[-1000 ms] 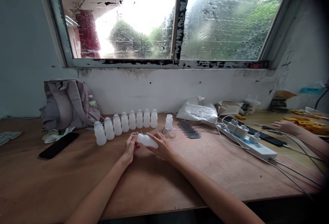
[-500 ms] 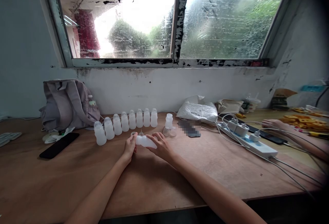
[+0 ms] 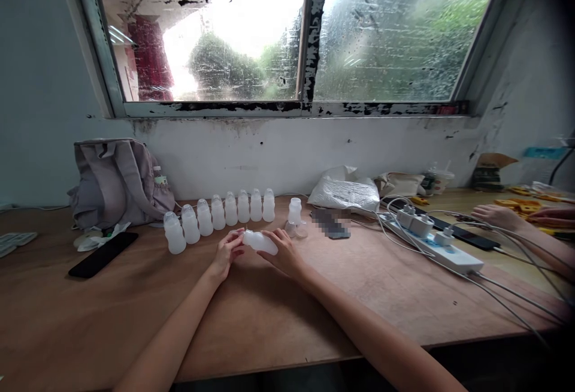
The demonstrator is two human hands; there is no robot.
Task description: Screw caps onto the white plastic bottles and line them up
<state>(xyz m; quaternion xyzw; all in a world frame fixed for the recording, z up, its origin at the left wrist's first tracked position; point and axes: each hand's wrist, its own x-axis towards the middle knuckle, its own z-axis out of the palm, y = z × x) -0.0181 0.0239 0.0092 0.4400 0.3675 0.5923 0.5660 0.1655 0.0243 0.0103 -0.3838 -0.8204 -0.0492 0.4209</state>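
A frosted white baby bottle (image 3: 260, 242) lies tilted on its side between my hands, its neck to the left. Its body is gripped by my right hand (image 3: 281, 249), fingers over the top. My left hand (image 3: 230, 252) is closed at the neck end; the small part between its fingertips is mostly hidden. Behind them a curved row of similar capped bottles (image 3: 205, 218) stands upright. One more bottle (image 3: 295, 209), without a cap, stands right of the row, with clear domed pieces (image 3: 299, 229) in front of it.
Left are a grey backpack (image 3: 114, 182) and a black phone (image 3: 104, 255). On the right lie a silver pouch (image 3: 345, 191), a blurred-out phone (image 3: 331, 224), and a white power strip (image 3: 449, 257) with trailing cables. Another person's hand (image 3: 496, 215) rests beyond, near yellow pieces (image 3: 523, 206).
The held bottle has shifted slightly right and tilted, its neck end raised. My left fingers have closed over the neck end. At the right, the other person's hand has moved and a second hand appears.
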